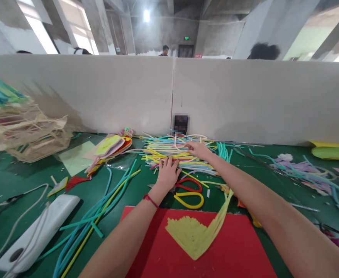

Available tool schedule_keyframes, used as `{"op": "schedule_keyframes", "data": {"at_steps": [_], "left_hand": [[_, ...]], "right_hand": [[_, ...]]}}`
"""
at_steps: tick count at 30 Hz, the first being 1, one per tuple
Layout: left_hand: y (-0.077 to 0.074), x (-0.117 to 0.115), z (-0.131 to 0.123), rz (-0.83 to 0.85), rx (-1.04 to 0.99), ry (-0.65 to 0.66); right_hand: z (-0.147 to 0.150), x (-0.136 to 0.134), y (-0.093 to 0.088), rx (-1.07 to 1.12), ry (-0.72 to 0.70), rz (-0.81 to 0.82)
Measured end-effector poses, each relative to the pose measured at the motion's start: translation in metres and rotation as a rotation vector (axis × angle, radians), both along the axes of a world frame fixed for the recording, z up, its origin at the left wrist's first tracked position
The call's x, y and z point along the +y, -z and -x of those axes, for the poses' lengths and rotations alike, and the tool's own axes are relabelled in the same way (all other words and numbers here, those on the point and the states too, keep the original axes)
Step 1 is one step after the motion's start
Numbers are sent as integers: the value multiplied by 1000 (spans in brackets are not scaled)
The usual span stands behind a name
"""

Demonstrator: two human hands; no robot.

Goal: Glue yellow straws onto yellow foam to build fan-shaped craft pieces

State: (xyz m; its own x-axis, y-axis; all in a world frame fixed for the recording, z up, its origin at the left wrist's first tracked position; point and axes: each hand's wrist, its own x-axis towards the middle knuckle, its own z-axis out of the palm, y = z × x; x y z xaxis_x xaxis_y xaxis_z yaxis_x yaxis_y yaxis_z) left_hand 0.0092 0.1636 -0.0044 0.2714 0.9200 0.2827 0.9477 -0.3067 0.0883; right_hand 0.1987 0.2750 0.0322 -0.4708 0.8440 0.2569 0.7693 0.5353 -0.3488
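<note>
A pile of thin, soft-looking coloured strips [158,148], yellow, blue, pink and white, lies across the table by the partition. My left hand [168,175] rests flat on its near edge with fingers spread. Over the pile's right part, my right hand [200,150] has its fingers bent together at a pale curved strip [175,143]; its fingertips are partly hidden. Scissors with red and yellow handles [189,195] lie just below my left hand, blades partly covered by it. Nearer me is a red board [216,247] bearing a yellow-green pleated piece [191,233].
Longer blue and yellow strips [100,212] and a white power strip [39,231] with cords lie left. A paper-covered frame [33,131] stands far left. Scraps and purple pieces [302,172] are at right. A pale partition [100,92] closes off the back.
</note>
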Motion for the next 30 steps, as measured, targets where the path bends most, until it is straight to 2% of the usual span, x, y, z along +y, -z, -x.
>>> {"op": "schedule_keyframes", "data": {"at_steps": [3,6,9,11,14,16,19,23,24,26,28,30], "left_hand": [[0,0,1,0,-2,7],[1,0,1,5,-4,5],[0,0,1,19,-13,-1],[-1,0,1,28,-20,1],[-1,-1,1,37,-20,1],[-2,-1,1,38,-15,-4],[-2,-2,1,31,-1,-13],[-2,-2,1,23,2,-14],[-2,-2,1,22,-3,-12],[-1,-2,1,21,-17,-9],[0,-2,2,15,-38,-7],[1,-1,2,2,-59,-8]], "right_hand": [[-2,5,2,119,150,121],[-6,7,6,78,329,73],[-7,7,11,15,383,6],[-8,9,13,73,378,-58],[-11,15,10,310,387,-134],[-14,21,4,505,424,-106],[-17,25,-7,801,447,8],[-13,16,-20,1115,303,207],[-11,11,-22,1117,245,263],[-6,0,-26,987,125,382],[-2,-10,-29,706,2,486],[2,-18,-29,374,-106,517]]}}
